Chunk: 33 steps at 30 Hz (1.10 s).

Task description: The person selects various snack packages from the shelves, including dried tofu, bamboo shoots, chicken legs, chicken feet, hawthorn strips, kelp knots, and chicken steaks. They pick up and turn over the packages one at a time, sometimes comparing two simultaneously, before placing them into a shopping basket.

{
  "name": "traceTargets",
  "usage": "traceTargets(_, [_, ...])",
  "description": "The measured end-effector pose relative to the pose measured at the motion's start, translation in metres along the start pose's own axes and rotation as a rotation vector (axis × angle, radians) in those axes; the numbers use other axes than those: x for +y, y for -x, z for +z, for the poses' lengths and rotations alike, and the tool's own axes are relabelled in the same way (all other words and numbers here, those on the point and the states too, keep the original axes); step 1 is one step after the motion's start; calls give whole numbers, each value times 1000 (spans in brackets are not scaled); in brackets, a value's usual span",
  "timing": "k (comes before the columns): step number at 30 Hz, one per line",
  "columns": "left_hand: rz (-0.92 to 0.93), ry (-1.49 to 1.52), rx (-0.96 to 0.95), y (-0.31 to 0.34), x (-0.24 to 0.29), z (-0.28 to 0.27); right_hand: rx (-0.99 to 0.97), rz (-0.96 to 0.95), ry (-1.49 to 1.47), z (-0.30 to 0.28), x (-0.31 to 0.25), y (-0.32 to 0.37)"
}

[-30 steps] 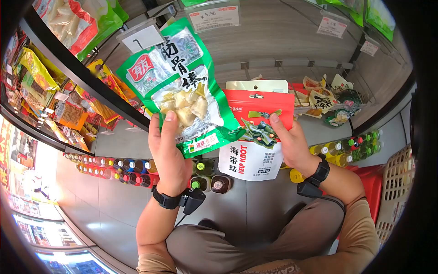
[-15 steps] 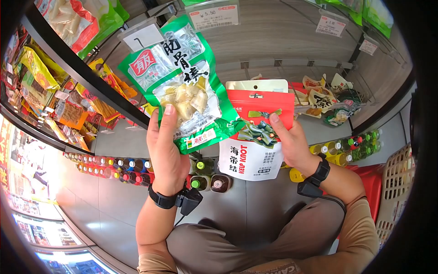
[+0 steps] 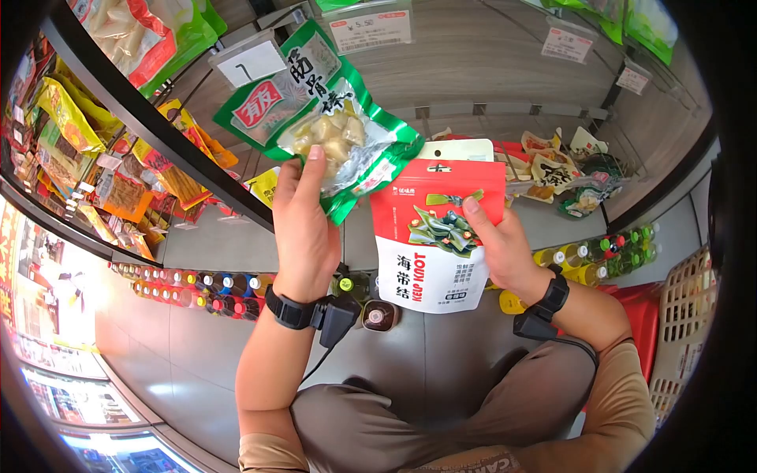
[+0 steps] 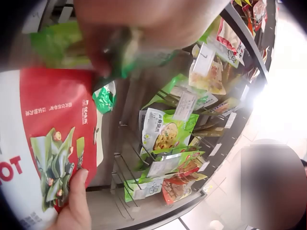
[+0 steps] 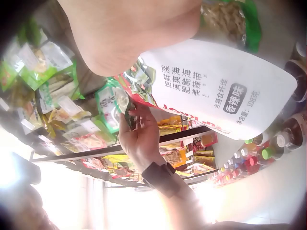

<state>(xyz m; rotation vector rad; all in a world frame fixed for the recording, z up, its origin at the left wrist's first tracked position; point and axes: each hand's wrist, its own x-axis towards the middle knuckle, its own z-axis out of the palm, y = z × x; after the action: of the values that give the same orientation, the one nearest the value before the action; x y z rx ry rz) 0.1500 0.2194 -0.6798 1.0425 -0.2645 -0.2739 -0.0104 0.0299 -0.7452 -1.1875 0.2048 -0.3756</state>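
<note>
Your left hand (image 3: pixel 303 229) has lifted the green snack packet (image 3: pixel 331 118) toward the price tag (image 3: pixel 371 27). Its thumb pinches the front and the fingers seem curled behind, though that wrist view blurs. This uncovers the red kelp pouch (image 3: pixel 430 236), pinched upright just beside it in your right hand (image 3: pixel 501 248). Snack bags (image 3: pixel 552 169) lie on the shelf (image 3: pixel 552 225) beyond, with bottles (image 3: pixel 221 285) below.

This is a shop, a small grocery or convenience store by the look of it. Printed price tags (image 3: pixel 371 30) sit in clear holders on the grey wall panel (image 3: pixel 489 71) at the top of the frame, one reading ¥5.50. Sealed snack packets (image 3: pixel 67 118) crowd the racks at the upper left, and more hanging packets (image 4: pixel 165 129) carry tags in front. Rows of capped bottles (image 3: pixel 197 284) line the low shelf, and a plastic basket (image 3: pixel 694 307) stands at the right edge.
</note>
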Motion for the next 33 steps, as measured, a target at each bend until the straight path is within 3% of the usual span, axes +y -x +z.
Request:
traceTargets(3, [45,-21,-53,-14,-9,-1,11,6,-10,1,-4,1])
traceTargets(5, [182,-167,16,-36,-19,-10,15,22,-29,0,-5,1])
traceTargets(11, [202,-256,36,-62,-34,-3,10,1,-28,0,-9,1])
traceTargets(15, [244,-426,-74,-30,-36,-9,20,-8,-37,-5,-12,0])
traceTargets(18, [299,-564,20,-4,-36,-20,9,2,-52,-8,-13,-3])
traceTargets(23, [329,-531,121,16,-20,-24,17,26,-88,-3,-8,-8])
traceTargets(27, [428,-453,78,23,-21,-28,-3,10,-84,3,-5,-10])
traceTargets(30, [248,-368,-126,37,-19,-21,8,-2,-84,4,-2,-11])
traceTargets(33, [295,-735,-261,36,-29,-20,12,-2,-115,3,-2,-12])
